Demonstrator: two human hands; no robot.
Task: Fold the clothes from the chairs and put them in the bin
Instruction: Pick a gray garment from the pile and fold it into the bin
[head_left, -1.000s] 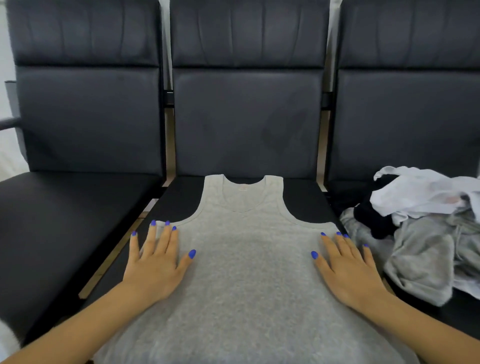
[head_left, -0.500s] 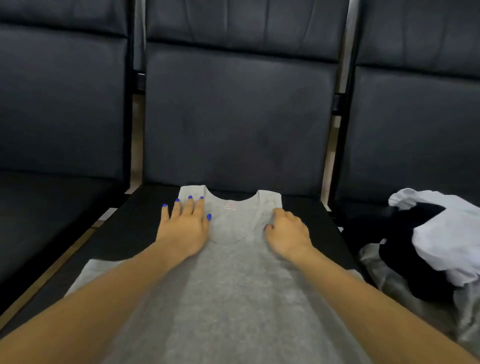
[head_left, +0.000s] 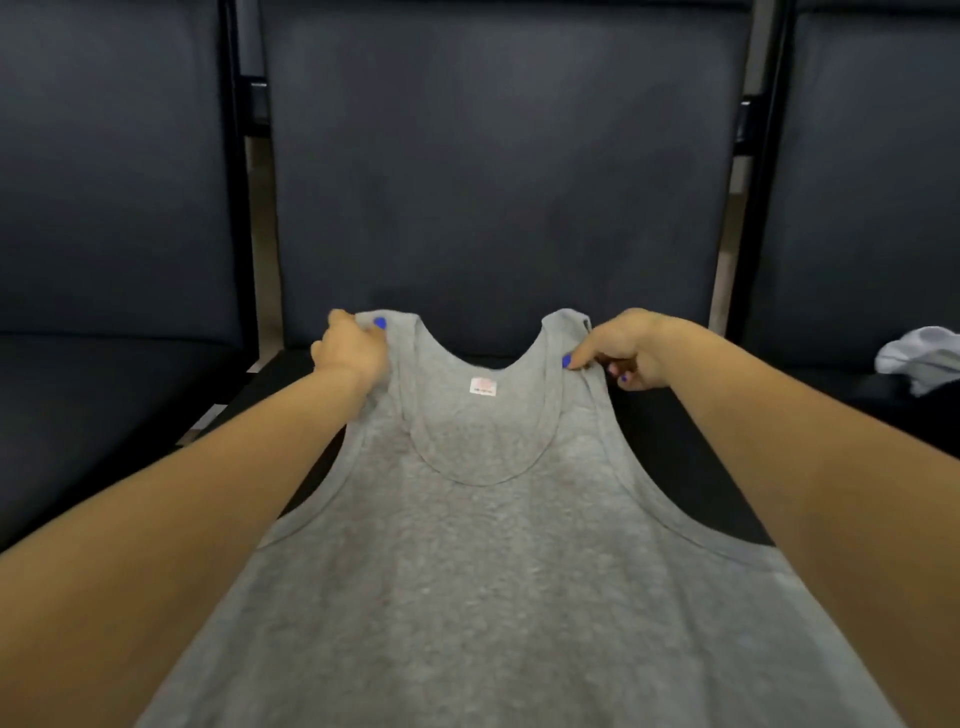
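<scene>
On the black chair seat, gray tank top straps pinched by left hand and right hand; might slip and bunch if pulled unevenly

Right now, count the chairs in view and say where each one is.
3, in a row. The middle chair is straight ahead, under the grey tank top. The left chair and right chair are cut off by the frame; more may lie outside it.

Dim, even indoor light with no glare and only faint shadows. The dark chairs swallow detail. Everything looks soft and slightly blurred; the grey tank top shows grainy texture. Wide-angle stretch enlarges the forearms at the lower edges.
</scene>
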